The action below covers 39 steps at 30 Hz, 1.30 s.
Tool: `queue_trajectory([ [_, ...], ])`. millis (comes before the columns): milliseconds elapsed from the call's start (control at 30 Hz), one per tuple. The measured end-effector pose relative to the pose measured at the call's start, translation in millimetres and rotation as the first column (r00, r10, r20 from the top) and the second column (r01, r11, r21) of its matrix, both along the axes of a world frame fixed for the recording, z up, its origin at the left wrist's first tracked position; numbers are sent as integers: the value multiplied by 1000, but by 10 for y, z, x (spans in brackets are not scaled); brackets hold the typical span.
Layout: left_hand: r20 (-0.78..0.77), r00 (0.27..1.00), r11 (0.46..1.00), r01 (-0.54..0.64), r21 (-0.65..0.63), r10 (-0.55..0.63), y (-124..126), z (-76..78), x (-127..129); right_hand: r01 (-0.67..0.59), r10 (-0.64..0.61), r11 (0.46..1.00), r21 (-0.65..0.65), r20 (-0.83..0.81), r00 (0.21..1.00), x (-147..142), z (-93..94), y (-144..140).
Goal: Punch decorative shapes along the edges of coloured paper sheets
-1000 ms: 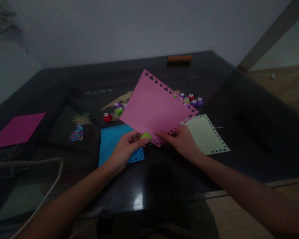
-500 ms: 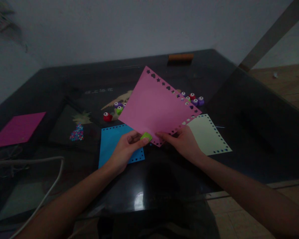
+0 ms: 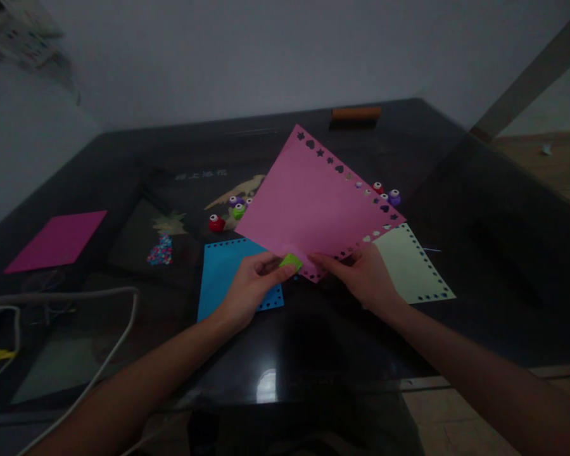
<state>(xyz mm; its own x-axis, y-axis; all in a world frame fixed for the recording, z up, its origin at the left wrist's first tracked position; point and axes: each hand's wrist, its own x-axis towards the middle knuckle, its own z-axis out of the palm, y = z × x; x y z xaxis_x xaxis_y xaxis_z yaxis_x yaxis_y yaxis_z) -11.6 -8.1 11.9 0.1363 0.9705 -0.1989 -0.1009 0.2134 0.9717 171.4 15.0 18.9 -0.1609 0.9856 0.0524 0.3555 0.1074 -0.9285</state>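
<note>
- left hand point(image 3: 251, 288) pinched shut on a small green punch point(image 3: 290, 261), thumb on top; punch sits at the near edge of the pink sheet point(image 3: 318, 202), by its near corner
- right hand point(image 3: 368, 278) closed on the same pink sheet, fingers gripping the near corner just right of the punch; the two hands are close together with the corner between them
- pink sheet held tilted up above the table point(image 3: 456, 209), far corner pointing toward the table's far edge; cut-out hearts and stars run along its right edge
- blue sheet point(image 3: 223, 272) lies flat under the left hand, holes along its edges, near the table's front middle
- pale green sheet point(image 3: 413, 266) flat, just right of the right hand, punched border too
- cluster of little punches point(image 3: 228, 212) behind the pink sheet to the left, another few point(image 3: 387, 193) at its right edge
- magenta sheet point(image 3: 57, 237) well apart, at the table's left edge
- orange block point(image 3: 356, 113) at the far edge
- white cable point(image 3: 99, 354) near the front left corner
</note>
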Motion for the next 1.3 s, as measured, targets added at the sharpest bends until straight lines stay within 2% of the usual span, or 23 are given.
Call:
queue_trajectory([
  [633, 7, 1000, 999, 26, -46, -26, 33, -78, -5, -1, 1, 999, 51, -10, 1000, 20, -57, 66],
  [833, 15, 1000, 998, 19, -62, -18, 30, -79, 6, 1, -1, 1000, 2, -7, 1000, 29, -47, 88],
  [1033, -49, 999, 999, 13, -53, -16, 38, -58, 12, 1, -1, 1000, -6, -18, 1000, 41, -57, 91],
  [1300, -183, 982, 999, 35, -10, -36, 93, -102, -30, 22, -21, 999, 31, -37, 999, 79, -80, 152],
])
